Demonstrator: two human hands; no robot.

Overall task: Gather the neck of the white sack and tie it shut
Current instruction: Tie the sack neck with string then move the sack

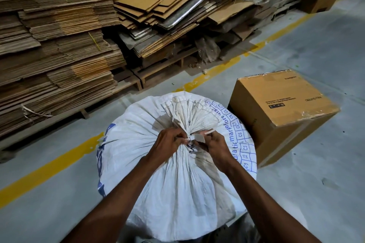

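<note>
The white sack (pixel 173 179) is standing full on the floor (pixel 325 45), touching the cardboard box (pixel 284 104) at its right, its neck (pixel 187 124) bunched tight so a tie can bite. The left hand (pixel 167 144) and right hand (pixel 215 145) are each pinching an end of a white strip (pixel 197 137), apparently cinching it. The fingers are hiding the knot; whether it is finished cannot be told.

Grey floor (pixel 316 193), white sack (pixel 177 193), carton (pixel 284 104), perhaps pallets (pixel 138 79)
</note>
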